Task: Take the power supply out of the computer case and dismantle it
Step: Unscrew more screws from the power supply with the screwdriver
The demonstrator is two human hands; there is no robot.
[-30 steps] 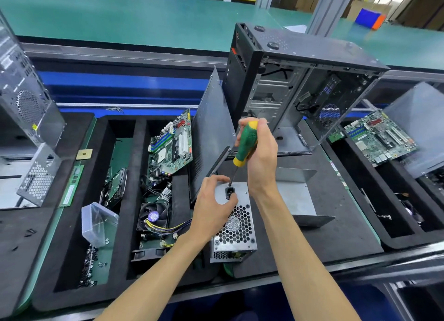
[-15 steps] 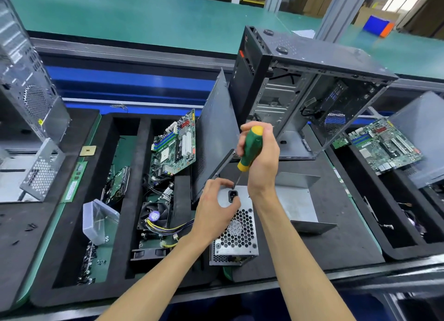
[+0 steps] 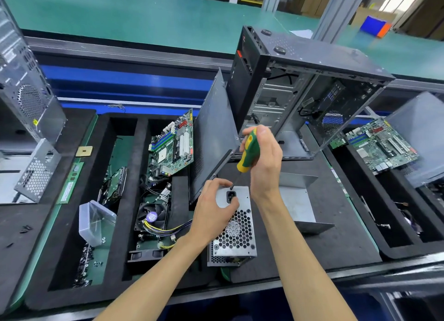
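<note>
Screwdriving on the power supply (image 3: 234, 227) is the step in hand: the silver box is already out of the computer case (image 3: 310, 89) and lies on the black foam mat of the table (image 3: 336, 248), honeycomb fan grille up, just in front of the opened case.

Left hand (image 3: 212, 212) curls over the upper left corner of the box, thumb near the black mains socket (image 3: 231, 197) and fingers hooked over the far edge. It should press the housing down flat, so the box cannot twist when torque comes on.

Between the hands, the tip of the screwdriver (image 3: 247, 153) meets the top edge of the box just above the socket; the screw itself is too small to make out. The shaft leans towards the person's right, so bringing it more upright over the screw head would likely seat the bit better and lessen the risk of cam-out.

Right hand (image 3: 263, 159) is wrapped round the green and yellow handle, palm behind it. Firm downward pressure with slow turns looks wise, and the left fingers should stay clear of the tip in case it slips.

Further right lies a bent sheet-metal cover (image 3: 298, 200), near the box but apart from it.
</note>
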